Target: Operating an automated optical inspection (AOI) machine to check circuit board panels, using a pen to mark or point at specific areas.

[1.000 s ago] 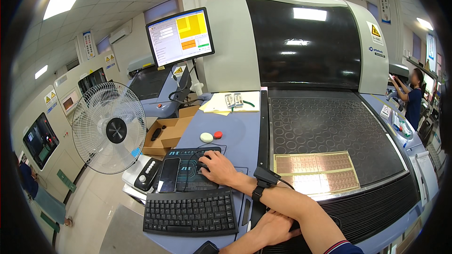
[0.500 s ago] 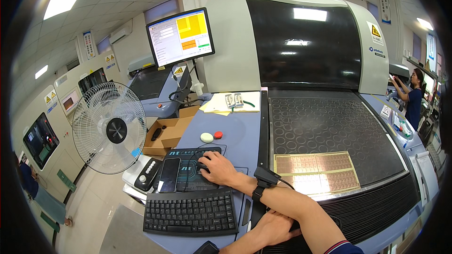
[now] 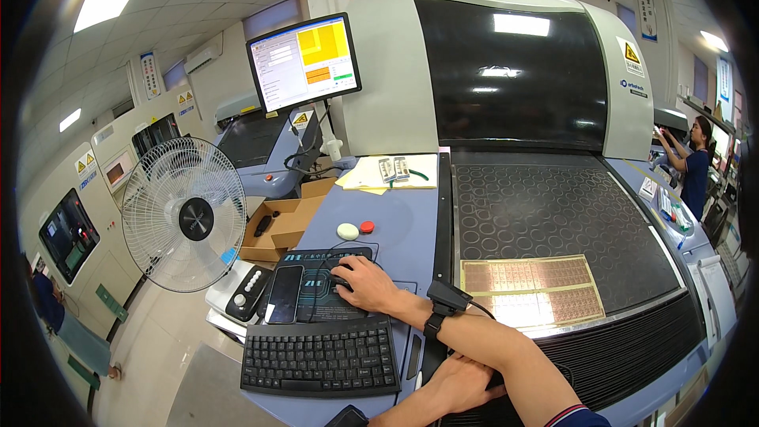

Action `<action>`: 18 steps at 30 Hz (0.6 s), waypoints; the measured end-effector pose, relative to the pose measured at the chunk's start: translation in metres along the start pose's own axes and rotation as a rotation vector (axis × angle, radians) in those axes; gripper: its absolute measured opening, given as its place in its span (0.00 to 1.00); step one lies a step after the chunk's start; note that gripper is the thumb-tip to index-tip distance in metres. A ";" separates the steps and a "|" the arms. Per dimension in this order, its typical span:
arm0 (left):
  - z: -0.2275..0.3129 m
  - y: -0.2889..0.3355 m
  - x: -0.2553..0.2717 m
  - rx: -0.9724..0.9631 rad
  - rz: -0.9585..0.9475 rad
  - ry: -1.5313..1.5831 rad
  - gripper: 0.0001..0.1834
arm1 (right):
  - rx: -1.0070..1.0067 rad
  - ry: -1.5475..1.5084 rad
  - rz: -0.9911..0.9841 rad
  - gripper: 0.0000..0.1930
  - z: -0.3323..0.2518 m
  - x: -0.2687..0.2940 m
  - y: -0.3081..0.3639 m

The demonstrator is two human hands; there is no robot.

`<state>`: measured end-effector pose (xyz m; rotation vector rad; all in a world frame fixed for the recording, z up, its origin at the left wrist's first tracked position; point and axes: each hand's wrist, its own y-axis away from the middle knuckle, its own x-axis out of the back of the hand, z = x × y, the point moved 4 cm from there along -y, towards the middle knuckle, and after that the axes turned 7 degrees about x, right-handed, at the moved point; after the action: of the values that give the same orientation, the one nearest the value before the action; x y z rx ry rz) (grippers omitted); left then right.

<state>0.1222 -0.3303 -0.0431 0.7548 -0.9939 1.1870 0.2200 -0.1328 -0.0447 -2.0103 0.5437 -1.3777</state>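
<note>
My right hand (image 3: pixel 368 285) is curled over a black computer mouse (image 3: pixel 341 279) on a dark printed mouse pad (image 3: pixel 316 307). On that wrist sits a black strapped device (image 3: pixel 447 300) with a cable. Beneath the right forearm, my left hand (image 3: pixel 462 383) rests at the edge of the machine bed; most of its fingers are hidden. Left of the mouse lies a smartphone (image 3: pixel 283 294), and in front of it a black keyboard (image 3: pixel 320 356). On the bed is a copper-coloured patterned panel (image 3: pixel 531 291) in two strips.
A monitor (image 3: pixel 303 62) stands behind the desk, left of a big machine with a dark curved cover (image 3: pixel 514 71). A standing fan (image 3: pixel 186 215) and an open cardboard box (image 3: pixel 296 221) are at left. Red button (image 3: pixel 366 227) on the blue desk. A co-worker (image 3: pixel 696 162) stands at far right.
</note>
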 end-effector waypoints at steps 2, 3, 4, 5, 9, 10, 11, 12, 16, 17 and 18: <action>0.000 0.000 0.000 -0.003 0.013 0.000 0.38 | 0.001 0.000 0.001 0.18 0.000 0.000 0.000; 0.000 0.000 0.000 0.001 0.009 0.003 0.38 | 0.006 -0.005 0.010 0.18 0.000 0.000 0.001; 0.000 -0.001 0.000 0.006 0.004 0.005 0.38 | 0.010 -0.009 0.019 0.18 0.000 0.000 0.001; -0.001 0.000 -0.001 0.006 0.004 0.005 0.38 | 0.011 -0.009 0.019 0.18 0.000 0.000 0.001; 0.000 0.000 0.000 -0.008 0.030 0.006 0.39 | 0.021 -0.017 0.020 0.18 0.001 0.000 0.001; 0.000 0.000 0.000 0.000 0.012 0.012 0.39 | 0.022 -0.019 0.019 0.18 0.001 0.000 0.001; 0.000 0.000 0.000 0.000 0.011 0.013 0.39 | 0.022 -0.019 0.019 0.18 0.000 0.000 0.001; 0.000 0.000 0.000 -0.001 0.014 0.012 0.39 | 0.018 -0.021 0.015 0.18 0.001 0.000 0.001; -0.002 0.000 -0.003 -0.005 0.033 0.014 0.38 | 0.008 -0.025 0.009 0.17 0.001 0.000 0.001; -0.002 0.000 -0.003 -0.006 0.033 0.014 0.38 | 0.008 -0.025 0.010 0.17 0.000 0.000 0.000; -0.002 0.000 -0.003 -0.007 0.028 0.009 0.38 | 0.011 -0.024 0.011 0.17 0.000 0.000 0.001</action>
<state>0.1226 -0.3298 -0.0466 0.7315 -1.0032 1.2091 0.2202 -0.1334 -0.0448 -2.0097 0.5351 -1.3451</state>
